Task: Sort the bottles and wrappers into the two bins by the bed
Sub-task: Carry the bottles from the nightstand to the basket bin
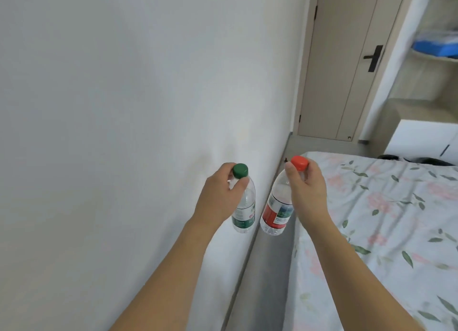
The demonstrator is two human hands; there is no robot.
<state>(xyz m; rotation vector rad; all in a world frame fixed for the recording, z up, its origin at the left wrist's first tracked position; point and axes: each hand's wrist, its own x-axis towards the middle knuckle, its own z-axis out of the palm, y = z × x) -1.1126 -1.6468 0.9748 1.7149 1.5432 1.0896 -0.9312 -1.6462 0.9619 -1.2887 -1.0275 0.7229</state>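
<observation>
My left hand (218, 197) grips the neck of a clear plastic bottle with a green cap and green label (244, 214). My right hand (306, 189) grips the neck of a second clear bottle with a red cap and red label (276, 214). Both bottles hang upright in the air, side by side, over the narrow strip of floor between the wall and the bed. No bins or wrappers are in view.
A white wall (124, 107) fills the left. A bed with a floral sheet (384, 231) lies at the right. A narrow grey floor gap (265, 281) runs between them toward a beige door (347, 70). A white cabinet (421, 140) stands beyond the bed.
</observation>
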